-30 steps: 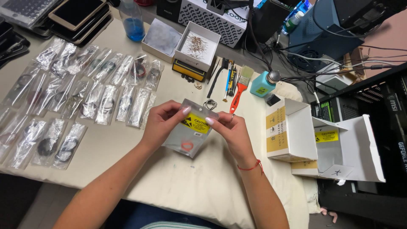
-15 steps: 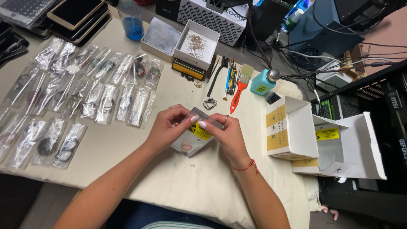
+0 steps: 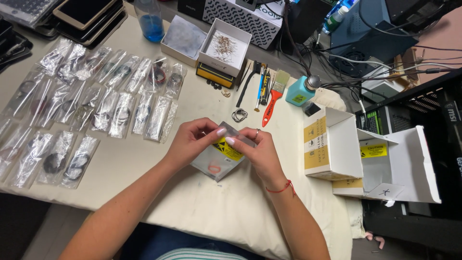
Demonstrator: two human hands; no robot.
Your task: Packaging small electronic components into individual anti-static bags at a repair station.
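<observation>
Fingertips of left hand (image 3: 192, 139) and right hand (image 3: 257, 149) pinched shut on top edge of silvery antistatic bag (image 3: 219, 156), held just above tabletop (image 3: 144, 159), apparently to work its mouth; beyond grip, rows of filled bags (image 3: 96, 103)

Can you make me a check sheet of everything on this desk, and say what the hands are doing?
Surface: table under a cream cloth, faintly marked near the front.
Job's things: small silvery pouch with a yellow sticker and a little orange ring inside.
Clutter: rows of clear sealed bags, open white box of tiny parts, red-handled brush, teal pump bottle, metal ring, open white cartons, blue liquid bottle.
Hands: left hand and right hand both pinch the pouch's top edge.
Cables: a tangle of wires behind the cartons.
Surroundings: stacked tablets top left, black equipment on the right.
</observation>
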